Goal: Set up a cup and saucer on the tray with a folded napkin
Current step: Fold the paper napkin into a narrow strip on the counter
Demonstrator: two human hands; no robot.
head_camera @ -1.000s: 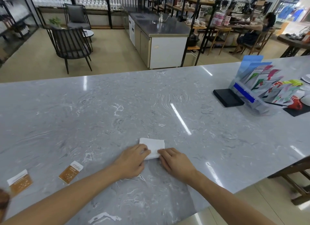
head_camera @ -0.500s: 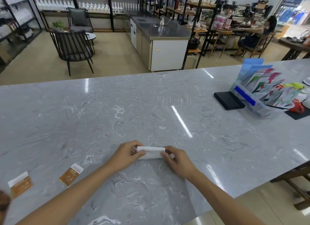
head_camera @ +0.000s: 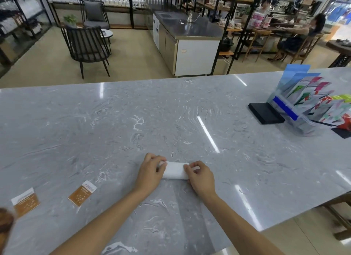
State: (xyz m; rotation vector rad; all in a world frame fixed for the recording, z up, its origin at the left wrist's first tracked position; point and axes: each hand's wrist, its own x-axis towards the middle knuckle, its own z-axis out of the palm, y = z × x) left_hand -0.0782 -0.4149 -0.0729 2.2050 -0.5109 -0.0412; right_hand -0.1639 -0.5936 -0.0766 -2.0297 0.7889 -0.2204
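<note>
Your left hand (head_camera: 150, 174) has its fingers curled over the left end of the folded white napkin (head_camera: 175, 170), thumb tucked against the near edge, so it grips that end. Your right hand (head_camera: 201, 177) does the same at the right end, with fingertips bent down onto the top of the paper and the thumb pinching from the side. The napkin lies as a short, flat strip on the grey marbled surface (head_camera: 133, 125), running left to right between your two hands, and only its middle part shows between them. It sits near your edge of the surface, roughly in the centre. To your left, well apart from the napkin, two small orange-and-white sachets (head_camera: 82, 193) lie flat on the surface. Far to your right stands a clear holder of coloured leaflets (head_camera: 307, 104), with a flat black pad (head_camera: 266, 113) just beside it on its left. No tray, cup or saucer can be made out clearly among the items at the right edge.
</note>
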